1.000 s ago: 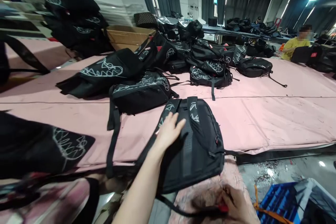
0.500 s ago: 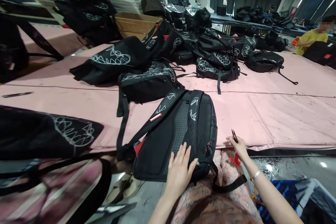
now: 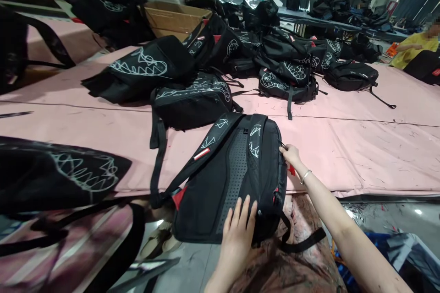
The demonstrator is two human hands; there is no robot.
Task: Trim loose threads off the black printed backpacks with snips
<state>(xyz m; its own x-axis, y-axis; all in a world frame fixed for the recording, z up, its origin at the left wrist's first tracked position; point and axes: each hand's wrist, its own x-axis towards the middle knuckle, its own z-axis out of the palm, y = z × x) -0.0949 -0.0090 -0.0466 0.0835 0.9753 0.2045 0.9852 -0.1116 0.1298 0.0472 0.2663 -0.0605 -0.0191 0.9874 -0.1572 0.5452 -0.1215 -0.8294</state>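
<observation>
A black backpack (image 3: 237,178) lies with its straps and mesh back panel up, over the table's front edge. My left hand (image 3: 239,229) rests flat on its lower part, fingers stretched out, holding nothing. At the backpack's right edge, my right hand (image 3: 292,155) is closed around small dark thread snips (image 3: 282,144), whose pointed tips are at the bag's side. Something red (image 3: 292,170) hangs below that hand. White scribbled marks run along both shoulder straps, and one carries a red and white label (image 3: 201,154).
More black backpacks (image 3: 185,105) with white scribble prints lie across the pink-covered table (image 3: 343,155). A cardboard box (image 3: 175,18) stands behind them. Another black bag (image 3: 62,174) is at the left front. At the far right is a person in yellow (image 3: 417,50). Thread scraps dot the table.
My right hand has moved up and left with the thread snips, from beside the backpack to its right edge. My left hand stays on the bag, slightly lower in view.
</observation>
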